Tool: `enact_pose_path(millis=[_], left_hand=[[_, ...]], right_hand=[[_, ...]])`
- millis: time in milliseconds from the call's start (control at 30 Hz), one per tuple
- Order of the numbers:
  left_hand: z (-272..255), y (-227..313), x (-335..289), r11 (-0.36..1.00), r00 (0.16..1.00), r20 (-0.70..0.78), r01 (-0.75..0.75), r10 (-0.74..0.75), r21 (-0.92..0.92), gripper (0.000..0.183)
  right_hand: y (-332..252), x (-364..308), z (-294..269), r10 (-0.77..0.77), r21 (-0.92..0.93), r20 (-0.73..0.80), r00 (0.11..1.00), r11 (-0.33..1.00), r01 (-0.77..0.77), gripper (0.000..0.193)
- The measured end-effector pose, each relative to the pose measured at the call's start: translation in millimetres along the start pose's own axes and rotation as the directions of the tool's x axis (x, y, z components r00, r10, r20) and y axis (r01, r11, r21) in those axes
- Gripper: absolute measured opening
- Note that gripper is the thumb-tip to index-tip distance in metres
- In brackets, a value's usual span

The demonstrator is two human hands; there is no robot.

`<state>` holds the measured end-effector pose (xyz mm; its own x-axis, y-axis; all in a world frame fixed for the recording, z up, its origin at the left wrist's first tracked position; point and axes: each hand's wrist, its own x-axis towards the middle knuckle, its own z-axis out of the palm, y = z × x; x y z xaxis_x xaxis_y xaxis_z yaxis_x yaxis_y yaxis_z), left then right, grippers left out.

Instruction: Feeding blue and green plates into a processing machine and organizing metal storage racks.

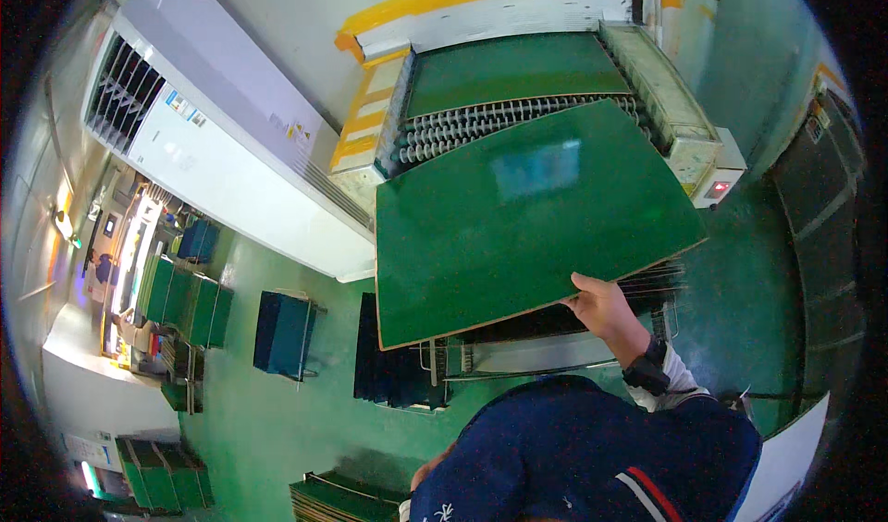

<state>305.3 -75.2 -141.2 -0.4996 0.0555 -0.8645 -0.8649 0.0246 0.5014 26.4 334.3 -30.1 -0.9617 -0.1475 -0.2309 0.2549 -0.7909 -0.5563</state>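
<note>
My right hand (606, 307) grips the near edge of a large glossy green panel (518, 217). The thumb lies on top, while the fingers are mostly hidden underneath. Tilted, the panel hangs in front of a roller conveyor (518, 120) and covers part of its rollers. A second green panel (518, 71) lies farther in on that conveyor, apart from the one I hold. Of my left side only a bit of skin and a cuff show beside my dark blue sleeve at the bottom; the left hand itself is out of sight.
A tall white cabinet unit (231, 171) stands left of the conveyor. Below the held panel is a wire rack (518, 356). Dark panels (393, 356) and a blue-panel cart (282, 335) stand on the green floor. More green panels (351, 499) are stacked near my feet. Another person (104, 268) is far left.
</note>
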Motion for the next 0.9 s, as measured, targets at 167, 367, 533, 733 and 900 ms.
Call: enact_pose_path(millis=[167, 367, 533, 733, 900], left_hand=[[11, 15, 3, 1.000, 1.000, 0.016, 0.012, -0.012, -0.005, 0.057], [25, 40, 12, 1.000, 0.999, 0.041, 0.020, -0.020, 0.004, 0.059], [33, 54, 13, 1.000, 0.998, 0.054, 0.024, -0.025, 0.006, 0.061], [35, 64, 15, 0.999, 0.998, 0.057, 0.031, -0.032, 0.019, 0.063], [36, 66, 14, 0.999, 0.998, 0.051, 0.041, -0.042, 0.029, 0.064]], right_hand=[[4, 1, -35, -0.044, -0.195, -0.015, 0.999, 0.980, 0.040, 0.022], [-5, 1, -43, 0.095, 0.128, -0.169, 0.981, 0.989, -0.073, 0.022], [-9, 6, -39, 0.033, 0.030, -0.163, 0.986, 0.999, -0.029, 0.016], [2, 52, -38, 0.081, 0.169, -0.094, 0.992, 0.983, -0.064, 0.017], [5, 94, -50, 0.105, 0.170, -0.090, 0.990, 0.981, -0.089, 0.016]])
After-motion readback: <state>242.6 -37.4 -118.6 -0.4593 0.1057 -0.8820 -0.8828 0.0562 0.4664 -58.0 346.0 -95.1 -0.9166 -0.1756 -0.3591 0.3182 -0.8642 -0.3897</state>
